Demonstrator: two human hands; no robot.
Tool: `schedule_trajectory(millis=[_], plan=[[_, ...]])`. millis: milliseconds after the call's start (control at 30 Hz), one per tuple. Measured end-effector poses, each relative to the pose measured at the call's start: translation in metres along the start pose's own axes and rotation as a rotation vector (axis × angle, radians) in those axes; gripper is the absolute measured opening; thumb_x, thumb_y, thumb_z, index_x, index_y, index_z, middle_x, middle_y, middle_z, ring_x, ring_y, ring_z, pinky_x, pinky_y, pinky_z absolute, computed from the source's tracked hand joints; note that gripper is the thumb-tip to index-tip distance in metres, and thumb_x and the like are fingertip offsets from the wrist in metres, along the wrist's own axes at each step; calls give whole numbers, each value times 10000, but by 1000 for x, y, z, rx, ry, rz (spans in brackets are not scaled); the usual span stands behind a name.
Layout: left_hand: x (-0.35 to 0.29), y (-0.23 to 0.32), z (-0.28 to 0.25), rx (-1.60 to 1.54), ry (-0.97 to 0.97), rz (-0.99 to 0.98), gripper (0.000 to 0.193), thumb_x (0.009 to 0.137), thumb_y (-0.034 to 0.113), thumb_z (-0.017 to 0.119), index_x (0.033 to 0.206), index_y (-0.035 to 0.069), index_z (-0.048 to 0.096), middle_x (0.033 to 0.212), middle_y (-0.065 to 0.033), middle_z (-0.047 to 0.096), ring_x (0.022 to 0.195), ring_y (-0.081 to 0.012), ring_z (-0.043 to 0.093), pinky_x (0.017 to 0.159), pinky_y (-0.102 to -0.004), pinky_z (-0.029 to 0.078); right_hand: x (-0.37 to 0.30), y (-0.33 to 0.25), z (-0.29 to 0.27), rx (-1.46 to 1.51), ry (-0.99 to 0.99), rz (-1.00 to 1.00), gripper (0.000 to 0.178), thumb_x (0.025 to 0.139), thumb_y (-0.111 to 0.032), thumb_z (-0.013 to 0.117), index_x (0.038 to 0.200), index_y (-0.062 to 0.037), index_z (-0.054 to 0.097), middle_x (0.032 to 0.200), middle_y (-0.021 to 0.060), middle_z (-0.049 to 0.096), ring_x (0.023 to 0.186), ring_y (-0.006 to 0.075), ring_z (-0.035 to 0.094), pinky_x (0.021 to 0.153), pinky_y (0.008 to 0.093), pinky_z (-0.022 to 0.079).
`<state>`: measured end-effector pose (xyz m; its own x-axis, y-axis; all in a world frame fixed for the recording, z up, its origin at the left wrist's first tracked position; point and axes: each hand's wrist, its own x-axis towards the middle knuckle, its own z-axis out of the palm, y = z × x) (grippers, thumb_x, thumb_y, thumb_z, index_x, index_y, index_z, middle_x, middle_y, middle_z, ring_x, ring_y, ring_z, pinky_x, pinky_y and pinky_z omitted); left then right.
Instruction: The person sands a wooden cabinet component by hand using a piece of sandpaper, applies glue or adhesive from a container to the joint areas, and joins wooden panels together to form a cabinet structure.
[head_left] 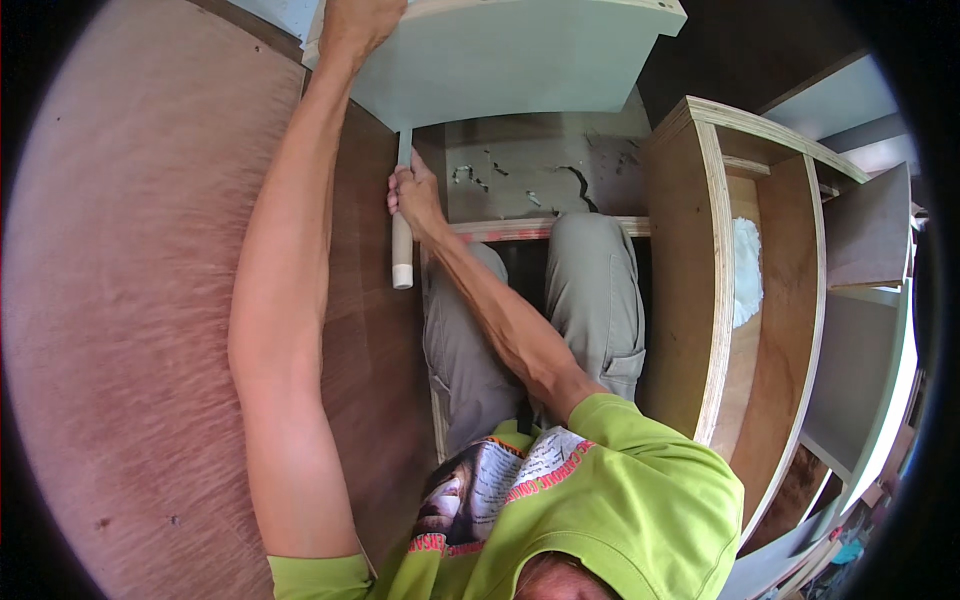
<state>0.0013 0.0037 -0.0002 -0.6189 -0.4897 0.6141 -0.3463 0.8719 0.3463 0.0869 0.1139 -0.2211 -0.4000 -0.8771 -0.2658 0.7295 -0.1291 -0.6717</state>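
At the top edge, my left hand [360,22] lies at the upper left corner of a pale grey-green panel [500,65] with a light wooden edge. Its fingers are mostly cut off by the picture's rim. My right hand [414,193] is closed round a hand tool with a long pale round handle [402,245] and a narrow flat metal blade [405,147]. The handle points down toward me. The blade stands upright and runs up to the panel's lower left edge, where its far end is hidden.
On the left rises a large reddish-brown wooden board [140,300]. Dark chips lie on a grey board [540,165] beyond my knees, behind a plywood edge [530,228]. An open plywood cabinet [712,280] stands at my right, with a crumpled white thing [747,272] inside.
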Motion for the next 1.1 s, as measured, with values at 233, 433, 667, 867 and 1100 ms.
schedule_trajectory(millis=[233,433,667,867,1100], plan=[[5,-3,2,-20,-3,34,249,899,110,510,967,-9,717,1006,-180,712,983,-316,667,905,-364,487,30,2,-4,-15,-3,-9,289,978,-64,375,1239,-61,498,710,24,489,483,100,468,408,256,416],[2,-7,1,-2,-15,26,257,889,117,505,952,-16,716,985,-198,707,984,-327,665,888,-366,489,-2,0,11,20,76,30,324,981,-62,380,1287,-71,487,704,28,496,463,108,469,391,263,411],[2,0,5,-48,39,0,255,885,115,504,952,1,722,996,-192,708,983,-324,665,898,-371,486,10,-2,-7,-114,-28,21,366,977,-41,347,1329,-68,444,707,40,483,453,116,471,378,279,400],[5,-5,1,-21,-20,21,247,889,119,514,963,6,721,1016,-179,709,1009,-318,657,914,-374,481,1,5,5,37,26,46,399,977,-42,340,1367,-71,422,731,42,499,460,112,481,380,274,397],[6,-8,5,-18,9,52,251,884,121,515,962,6,723,1006,-181,710,1001,-320,662,910,-375,485,-29,3,3,-65,29,15,403,984,-64,377,1380,-109,437,728,25,495,469,102,482,398,257,418]])
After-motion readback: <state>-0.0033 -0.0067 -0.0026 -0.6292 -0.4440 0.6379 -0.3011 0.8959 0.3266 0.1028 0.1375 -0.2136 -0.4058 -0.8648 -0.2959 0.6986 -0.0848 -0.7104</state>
